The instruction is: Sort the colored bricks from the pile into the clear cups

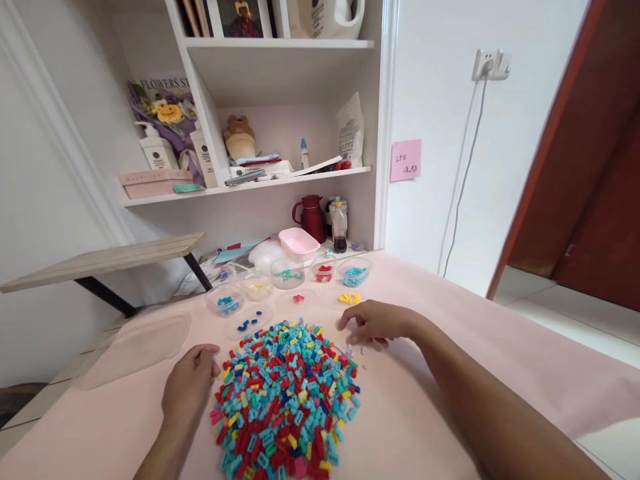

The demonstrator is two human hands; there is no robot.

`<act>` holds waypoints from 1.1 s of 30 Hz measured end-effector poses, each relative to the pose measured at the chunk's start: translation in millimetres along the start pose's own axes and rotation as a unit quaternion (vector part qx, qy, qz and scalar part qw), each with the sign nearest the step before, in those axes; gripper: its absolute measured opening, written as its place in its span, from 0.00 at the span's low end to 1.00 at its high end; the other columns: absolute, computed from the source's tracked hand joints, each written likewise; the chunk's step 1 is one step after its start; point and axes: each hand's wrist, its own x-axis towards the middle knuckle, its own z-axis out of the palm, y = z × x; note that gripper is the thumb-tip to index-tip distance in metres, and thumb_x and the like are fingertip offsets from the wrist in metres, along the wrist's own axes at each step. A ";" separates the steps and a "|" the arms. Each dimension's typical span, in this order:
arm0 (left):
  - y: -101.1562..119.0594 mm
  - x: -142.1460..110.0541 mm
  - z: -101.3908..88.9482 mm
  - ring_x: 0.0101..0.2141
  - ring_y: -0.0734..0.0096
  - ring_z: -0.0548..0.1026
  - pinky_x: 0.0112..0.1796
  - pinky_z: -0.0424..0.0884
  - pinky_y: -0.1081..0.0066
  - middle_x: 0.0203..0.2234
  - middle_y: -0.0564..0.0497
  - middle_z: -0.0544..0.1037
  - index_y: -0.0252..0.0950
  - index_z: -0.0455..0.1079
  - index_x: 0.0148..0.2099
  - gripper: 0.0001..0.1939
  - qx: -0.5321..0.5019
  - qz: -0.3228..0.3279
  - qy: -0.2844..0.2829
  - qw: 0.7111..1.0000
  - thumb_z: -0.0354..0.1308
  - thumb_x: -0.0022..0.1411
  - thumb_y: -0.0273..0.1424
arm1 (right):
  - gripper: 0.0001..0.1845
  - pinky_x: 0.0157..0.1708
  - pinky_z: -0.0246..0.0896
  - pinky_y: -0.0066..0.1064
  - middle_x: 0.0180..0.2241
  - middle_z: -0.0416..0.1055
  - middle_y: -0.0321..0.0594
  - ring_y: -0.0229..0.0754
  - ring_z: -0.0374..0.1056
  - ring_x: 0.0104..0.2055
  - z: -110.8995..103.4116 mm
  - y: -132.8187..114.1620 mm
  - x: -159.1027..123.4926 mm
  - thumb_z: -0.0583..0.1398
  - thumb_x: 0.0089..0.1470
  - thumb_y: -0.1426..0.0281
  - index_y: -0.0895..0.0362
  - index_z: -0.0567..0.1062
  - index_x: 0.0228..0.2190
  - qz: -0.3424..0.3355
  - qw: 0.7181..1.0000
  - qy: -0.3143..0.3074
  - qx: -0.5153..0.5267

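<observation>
A large pile of small toy building bricks (pixel 285 393) in red, light blue, yellow, green and dark blue lies before me. My left hand (pixel 189 381) rests at the pile's left edge with its fingers curled in; whatever they may hold is hidden. Over the pile's upper right side, my right hand (pixel 373 321) reaches with bent fingers apart, and I see nothing held in them. Just below it lie a few white bricks (pixel 347 350). Beyond its fingertips sits a group of yellow bricks (pixel 349 299) on a clear lid.
Behind the pile stand clear tubs with blue bricks (pixel 228 305), green bricks (pixel 290 275), red bricks (pixel 324 272) and light blue bricks (pixel 355 275). Dark blue bricks (pixel 245 325) lie nearer. A clear lid (pixel 140 347) is at left; farther back are a pink basin (pixel 299 243) and a bottle (pixel 339 228).
</observation>
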 end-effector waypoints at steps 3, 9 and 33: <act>-2.6 2.0 -0.4 0.20 0.69 0.69 0.24 0.60 0.70 0.18 0.56 0.74 0.39 0.73 0.37 0.17 0.008 0.007 -0.002 1.000 0.48 0.54 0.41 | 0.24 0.16 0.50 0.24 0.22 0.70 0.32 0.33 0.61 0.17 -9.8 3.9 -6.5 0.65 0.45 0.60 0.53 0.74 0.46 0.031 0.999 -0.036 0.020; 0.1 0.4 -0.8 0.20 0.69 0.69 0.24 0.61 0.70 0.18 0.56 0.75 0.39 0.73 0.38 0.17 0.017 0.004 -0.005 1.000 0.48 0.54 0.41 | 0.43 0.16 0.54 0.20 0.29 0.67 0.29 0.30 0.63 0.19 -12.5 6.5 -4.6 0.72 0.34 0.61 0.50 0.66 0.53 0.026 0.984 -0.167 0.055; 1.9 0.2 -2.0 0.20 0.68 0.70 0.24 0.61 0.70 0.18 0.56 0.74 0.39 0.73 0.37 0.17 0.021 0.011 -0.005 1.000 0.48 0.54 0.42 | 0.12 0.29 0.65 0.28 0.33 0.72 0.39 0.36 0.70 0.29 13.2 -2.5 21.9 0.56 0.55 0.68 0.57 0.76 0.39 -0.123 0.974 0.117 0.148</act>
